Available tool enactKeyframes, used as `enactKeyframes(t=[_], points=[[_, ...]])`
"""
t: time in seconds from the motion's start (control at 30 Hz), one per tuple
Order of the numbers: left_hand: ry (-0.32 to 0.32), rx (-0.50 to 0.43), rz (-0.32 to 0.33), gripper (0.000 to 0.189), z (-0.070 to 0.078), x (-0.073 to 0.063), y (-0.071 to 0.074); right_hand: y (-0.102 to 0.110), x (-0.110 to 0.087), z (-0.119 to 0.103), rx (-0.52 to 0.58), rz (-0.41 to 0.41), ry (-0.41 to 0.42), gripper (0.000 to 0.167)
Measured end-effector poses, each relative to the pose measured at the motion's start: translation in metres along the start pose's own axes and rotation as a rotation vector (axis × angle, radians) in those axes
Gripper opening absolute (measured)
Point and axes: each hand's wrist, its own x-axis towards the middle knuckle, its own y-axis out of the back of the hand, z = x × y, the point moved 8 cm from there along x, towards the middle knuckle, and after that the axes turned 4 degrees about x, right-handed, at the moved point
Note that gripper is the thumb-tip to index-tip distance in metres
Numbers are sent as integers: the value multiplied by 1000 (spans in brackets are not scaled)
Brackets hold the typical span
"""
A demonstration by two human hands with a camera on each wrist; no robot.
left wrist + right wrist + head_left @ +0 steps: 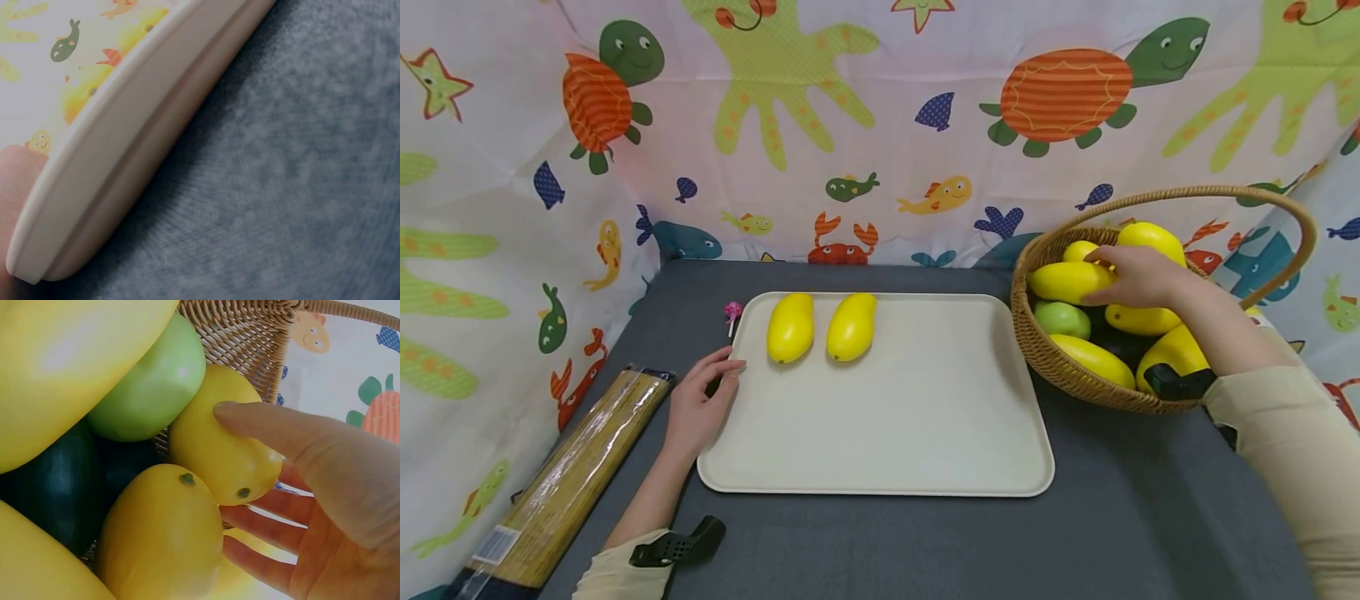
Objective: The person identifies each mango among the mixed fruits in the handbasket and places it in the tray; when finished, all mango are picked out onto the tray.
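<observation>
In the head view, my right hand [1142,277] reaches into a wicker basket [1037,354] of toy-like fruit. It grips a yellow mango [1063,283]; in the right wrist view the thumb lies on top of this mango [215,434] and the fingers pass behind it. Another yellow mango [159,531], a green apple-like fruit [156,384] and a dark green fruit [56,487] lie beside it. My left hand [700,408] rests loosely at the left rim of a cream tray [895,417]. Two yellow mangoes, one left [790,327] and one right [851,327], lie on the tray's upper left.
A long plastic-wrapped pack of tan sticks [576,475] lies slanted at the left. Near the tray's upper left corner is a small pink item [733,312]. The basket's tall handle [1195,192] arches over its right side. A patterned cloth [880,125] hangs behind the grey table [880,550].
</observation>
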Motion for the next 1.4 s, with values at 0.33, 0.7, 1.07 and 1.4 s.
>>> enactKeyframes(t=[0.33, 0.7, 1.07, 1.4], points=[[-8, 3, 0, 23, -1, -1, 0, 12, -23, 2, 88, 30, -91, 78], [4, 14, -3, 24, -1, -1, 0, 3, -62, -3, 506, 6, -213, 80], [15, 24, -2, 24, -3, -1, 2, -20, -89, -18, 1261, 94, -136, 46], [5, 15, -3, 24, 0, 0, -1, -50, -100, -65, 1517, 69, 8, 25]])
